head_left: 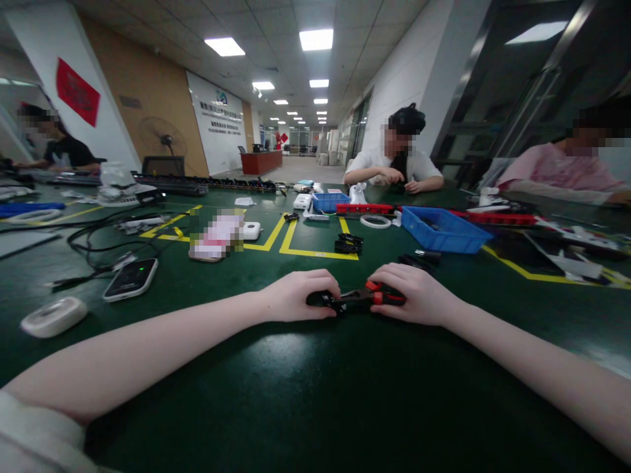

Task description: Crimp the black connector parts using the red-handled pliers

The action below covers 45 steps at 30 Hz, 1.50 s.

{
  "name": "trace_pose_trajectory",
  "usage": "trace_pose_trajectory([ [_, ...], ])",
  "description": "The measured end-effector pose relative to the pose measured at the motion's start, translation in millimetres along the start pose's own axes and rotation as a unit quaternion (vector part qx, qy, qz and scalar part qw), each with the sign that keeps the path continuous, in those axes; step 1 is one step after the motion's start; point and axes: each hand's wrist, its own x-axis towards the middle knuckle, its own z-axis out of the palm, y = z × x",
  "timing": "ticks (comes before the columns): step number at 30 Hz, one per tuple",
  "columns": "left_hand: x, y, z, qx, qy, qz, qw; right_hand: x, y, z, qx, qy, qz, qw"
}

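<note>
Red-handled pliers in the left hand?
No, the right hand grips the red-handled pliers, while the left hand holds a black part.

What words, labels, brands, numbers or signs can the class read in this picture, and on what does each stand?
None can be read with certainty.
Wall sign: logo and lines of characters, too blurred.
Red wall hanging: marking too blurred.
Black-faced device: display marks too small.
Pliers: no lettering legible.
</note>
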Motion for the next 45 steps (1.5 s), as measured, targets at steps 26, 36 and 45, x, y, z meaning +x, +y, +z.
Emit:
trace_pose_trajectory([
  [26,7,-7,0,0.037,-0.003,-0.013,0.999,-6,12,3,-0.052,0.067,-0.003,0.996],
  [36,7,-4,2,0.055,0.005,-0.023,0.998,-2,0,-7,-0.081,0.06,-0.004,0.995],
  [45,6,2,4,0.057,0.013,-0.042,0.997,-4,-1,-6,-0.038,0.047,0.03,0.998],
])
